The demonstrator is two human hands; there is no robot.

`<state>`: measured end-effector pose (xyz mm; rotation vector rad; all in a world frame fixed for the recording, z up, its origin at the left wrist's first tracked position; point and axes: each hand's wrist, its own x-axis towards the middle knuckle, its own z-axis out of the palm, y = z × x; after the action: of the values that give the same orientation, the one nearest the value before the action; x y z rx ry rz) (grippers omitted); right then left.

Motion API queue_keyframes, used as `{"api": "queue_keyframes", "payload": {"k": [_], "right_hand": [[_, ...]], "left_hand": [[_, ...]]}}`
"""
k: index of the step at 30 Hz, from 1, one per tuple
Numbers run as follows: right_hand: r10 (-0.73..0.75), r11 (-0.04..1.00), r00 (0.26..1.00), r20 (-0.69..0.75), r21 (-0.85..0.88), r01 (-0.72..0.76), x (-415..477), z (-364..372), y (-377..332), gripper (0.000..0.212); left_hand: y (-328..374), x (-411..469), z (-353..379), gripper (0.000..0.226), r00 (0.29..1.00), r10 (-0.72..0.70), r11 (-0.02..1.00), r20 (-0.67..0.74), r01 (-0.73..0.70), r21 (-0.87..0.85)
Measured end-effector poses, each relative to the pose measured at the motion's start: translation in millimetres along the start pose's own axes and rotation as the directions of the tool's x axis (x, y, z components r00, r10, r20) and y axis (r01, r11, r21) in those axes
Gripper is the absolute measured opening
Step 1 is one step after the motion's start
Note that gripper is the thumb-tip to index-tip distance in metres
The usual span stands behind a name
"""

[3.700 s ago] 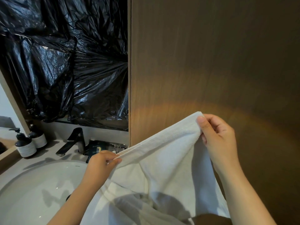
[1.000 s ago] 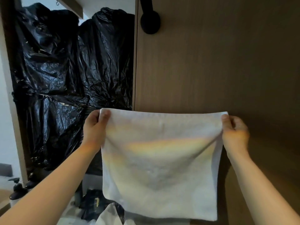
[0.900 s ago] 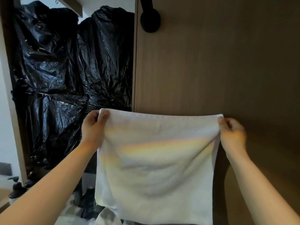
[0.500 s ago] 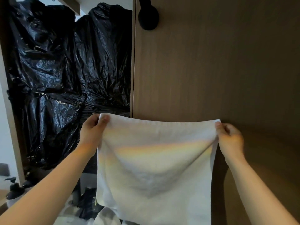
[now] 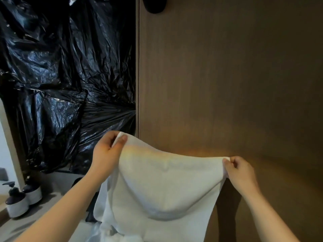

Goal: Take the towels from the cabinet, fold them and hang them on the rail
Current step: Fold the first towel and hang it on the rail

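A white towel (image 5: 162, 186) hangs folded in front of me, held up by its two top corners. My left hand (image 5: 106, 154) pinches the upper left corner between thumb and fingers. My right hand (image 5: 239, 172) pinches the upper right corner, a little lower than the left. The top edge sags between my hands and the cloth drops out of view at the bottom. A black round fitting (image 5: 153, 5) sits on the brown wood panel (image 5: 227, 75) at the top edge; no rail shows.
Crumpled black plastic sheeting (image 5: 61, 75) covers the wall on the left. Two dark pump bottles (image 5: 19, 201) stand on the grey counter (image 5: 43, 217) at lower left. More white cloth (image 5: 111, 233) lies bunched below the towel.
The towel's top edge was stretched level and taut between my hands; both hands have come down, the right lower, and the edge now sags. The view has tilted downward.
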<state>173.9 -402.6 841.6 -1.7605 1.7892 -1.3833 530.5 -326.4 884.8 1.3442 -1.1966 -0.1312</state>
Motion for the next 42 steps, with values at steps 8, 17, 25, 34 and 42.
{"api": "queue_keyframes", "payload": {"k": [8, 17, 25, 34, 42], "right_hand": [[0.247, 0.949, 0.947, 0.204, -0.251, -0.193, -45.9, 26.1, 40.7, 0.012], [-0.031, 0.882, 0.864, 0.503, 0.420, -0.213, -103.8, 35.3, -19.8, 0.015], [-0.136, 0.764, 0.814, 0.565, 0.583, -0.277, -141.6, 45.9, -46.6, 0.016], [-0.162, 0.832, 0.868, 0.469, 0.538, -0.135, -137.2, 41.4, -49.8, 0.015], [-0.231, 0.809, 0.869, 0.438, 0.583, -0.079, -133.8, 44.6, -58.5, 0.014]], "left_hand": [[15.2, -73.0, 13.8, 0.006, 0.957, -0.024, 0.996, 0.288, 0.048, -0.077], [8.7, -115.6, 36.8, 0.007, 0.875, -0.147, 0.979, 0.461, 0.195, -0.057], [14.5, -129.5, 37.0, 0.008, 0.867, -0.169, 0.934, 0.469, 0.293, -0.204], [4.4, -139.7, 20.9, 0.012, 0.897, -0.075, 0.988, 0.436, 0.126, -0.089], [1.6, -141.0, 21.0, 0.009, 0.898, -0.006, 0.998, 0.441, 0.032, -0.051]]}}
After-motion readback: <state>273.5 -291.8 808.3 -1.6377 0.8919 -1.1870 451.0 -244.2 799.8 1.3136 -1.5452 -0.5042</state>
